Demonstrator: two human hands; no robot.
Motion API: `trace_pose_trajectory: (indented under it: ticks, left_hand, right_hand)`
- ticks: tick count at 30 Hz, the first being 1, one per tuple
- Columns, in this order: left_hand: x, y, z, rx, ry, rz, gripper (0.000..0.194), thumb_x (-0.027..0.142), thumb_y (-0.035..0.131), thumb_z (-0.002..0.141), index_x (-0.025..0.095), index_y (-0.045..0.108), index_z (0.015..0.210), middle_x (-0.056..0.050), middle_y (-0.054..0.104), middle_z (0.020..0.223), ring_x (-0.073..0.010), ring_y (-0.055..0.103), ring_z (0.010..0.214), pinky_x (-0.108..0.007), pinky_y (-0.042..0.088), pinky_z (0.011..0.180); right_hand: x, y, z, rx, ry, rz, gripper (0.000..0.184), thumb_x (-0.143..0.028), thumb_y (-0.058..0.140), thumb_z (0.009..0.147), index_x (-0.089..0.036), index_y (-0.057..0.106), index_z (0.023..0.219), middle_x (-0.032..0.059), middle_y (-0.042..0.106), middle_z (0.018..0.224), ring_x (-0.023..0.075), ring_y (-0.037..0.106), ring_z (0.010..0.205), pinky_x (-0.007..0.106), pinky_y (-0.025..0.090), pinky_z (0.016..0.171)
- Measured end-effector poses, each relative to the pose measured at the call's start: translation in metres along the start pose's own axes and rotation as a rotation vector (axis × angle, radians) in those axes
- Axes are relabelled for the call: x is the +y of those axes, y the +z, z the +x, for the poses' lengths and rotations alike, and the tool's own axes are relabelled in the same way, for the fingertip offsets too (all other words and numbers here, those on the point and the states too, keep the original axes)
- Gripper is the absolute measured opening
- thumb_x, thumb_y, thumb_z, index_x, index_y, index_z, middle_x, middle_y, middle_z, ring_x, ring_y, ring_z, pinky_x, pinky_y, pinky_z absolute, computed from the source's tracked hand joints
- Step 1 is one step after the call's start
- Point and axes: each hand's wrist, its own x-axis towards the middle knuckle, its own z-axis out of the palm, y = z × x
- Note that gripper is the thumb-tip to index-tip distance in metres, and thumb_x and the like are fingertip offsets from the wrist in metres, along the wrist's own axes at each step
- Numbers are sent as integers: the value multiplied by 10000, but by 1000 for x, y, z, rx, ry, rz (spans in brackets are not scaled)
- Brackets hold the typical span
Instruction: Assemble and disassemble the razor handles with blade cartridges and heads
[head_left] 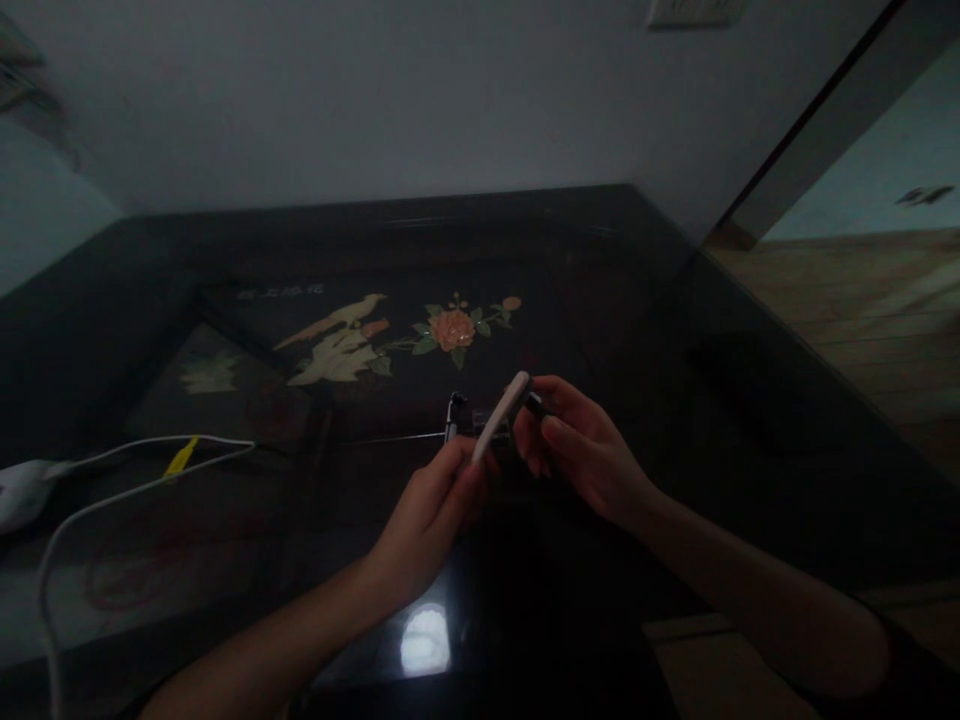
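My left hand pinches the lower end of a slim white stick-shaped object held above a dark glossy table. My right hand is closed around its upper end, where a small dark part shows between the fingers. Just left of the white object a small dark clip-like piece with a thin metal rod lies on or just over the table; I cannot tell if either hand touches it. The room is dim.
The tabletop bears an inlaid bird and an orange flower. A white cable with a yellow tag runs from a white plug block at the left edge. A wooden floor lies to the right.
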Motion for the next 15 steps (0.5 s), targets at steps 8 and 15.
trace_pose_trajectory:
  ticks: [8, 15]
  left_hand:
    - [3, 1, 2, 12, -2, -21, 303, 471, 429, 940, 182, 503, 888, 56, 371, 625, -76, 331, 515, -181, 277, 447]
    - [3, -1, 3, 26, -2, 18, 290, 454, 419, 947, 183, 501, 883, 56, 387, 622, -76, 341, 516, -178, 284, 451]
  right_hand:
    - [1, 0, 0, -43, -7, 38, 424, -471, 739, 743, -231, 582, 1055, -41, 595, 668, 83, 498, 508, 208, 370, 458]
    - [2, 0, 0, -55, -48, 50, 395, -458, 720, 770, -226, 589, 1061, -42, 592, 648, 83, 495, 500, 204, 366, 455]
